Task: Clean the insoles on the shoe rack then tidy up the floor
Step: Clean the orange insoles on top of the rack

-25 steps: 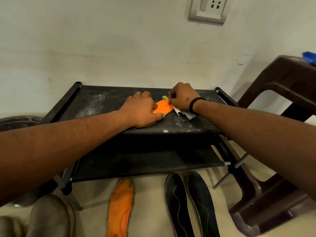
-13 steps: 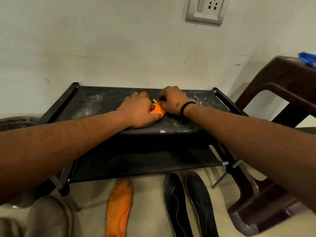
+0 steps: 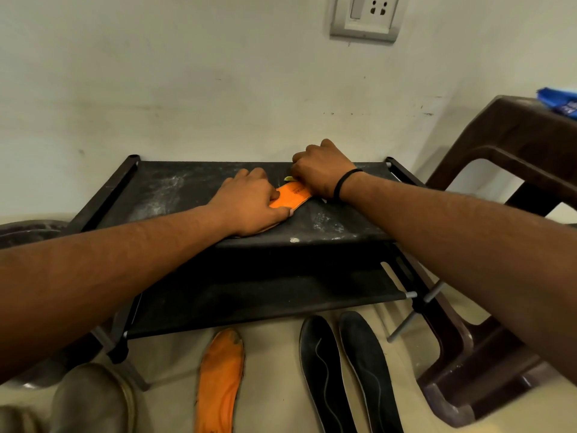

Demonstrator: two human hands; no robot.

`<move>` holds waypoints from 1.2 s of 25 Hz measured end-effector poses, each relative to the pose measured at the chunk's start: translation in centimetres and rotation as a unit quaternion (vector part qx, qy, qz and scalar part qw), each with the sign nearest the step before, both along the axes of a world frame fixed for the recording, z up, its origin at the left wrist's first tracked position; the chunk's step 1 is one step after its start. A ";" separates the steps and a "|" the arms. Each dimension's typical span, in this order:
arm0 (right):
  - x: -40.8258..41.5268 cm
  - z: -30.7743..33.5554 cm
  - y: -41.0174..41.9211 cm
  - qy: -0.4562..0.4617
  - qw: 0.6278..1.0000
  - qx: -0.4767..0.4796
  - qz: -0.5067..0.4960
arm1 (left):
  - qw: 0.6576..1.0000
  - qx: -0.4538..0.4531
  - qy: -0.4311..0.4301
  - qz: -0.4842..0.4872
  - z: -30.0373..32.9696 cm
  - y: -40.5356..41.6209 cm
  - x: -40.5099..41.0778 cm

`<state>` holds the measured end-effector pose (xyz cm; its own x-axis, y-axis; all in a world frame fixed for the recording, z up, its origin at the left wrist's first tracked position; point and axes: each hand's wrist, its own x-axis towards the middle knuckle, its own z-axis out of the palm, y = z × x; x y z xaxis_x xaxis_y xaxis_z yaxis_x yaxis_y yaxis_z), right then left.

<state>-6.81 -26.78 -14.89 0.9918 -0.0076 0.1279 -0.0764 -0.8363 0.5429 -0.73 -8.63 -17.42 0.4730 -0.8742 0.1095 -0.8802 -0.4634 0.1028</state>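
Note:
An orange insole [image 3: 292, 195] lies on the dusty top shelf of the black shoe rack [image 3: 175, 189]. My left hand [image 3: 249, 204] presses flat on its near part, fingers straight, and hides most of it. My right hand [image 3: 321, 170], with a black band on the wrist, is curled on the insole's far end. It grips a small yellow-green tool [image 3: 288, 178], of which only the tip shows. On the floor in front of the rack lie a second orange insole [image 3: 220, 382] and two black insoles [image 3: 324, 370].
A brown plastic stool [image 3: 505, 145] stands right of the rack with a blue packet [image 3: 559, 103] on top. A worn shoe [image 3: 90, 398] sits at the bottom left, and a dark round basin [image 3: 28, 229] is left of the rack. A wall socket [image 3: 365, 17] is above.
My right hand slid left along the insole towards my left hand, then back right and a little farther away. My left hand stayed pressed on the insole.

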 end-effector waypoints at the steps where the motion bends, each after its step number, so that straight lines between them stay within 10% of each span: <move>1: -0.1 0.1 -0.3 -0.002 1.000 0.000 -0.007 | 1.000 0.000 -0.002 0.000 0.0 0.0 0.0; 30: -3.4 -0.9 -3.7 0.016 0.993 0.084 -0.079 | 1.000 -0.002 0.010 -0.002 0.0 0.1 -0.1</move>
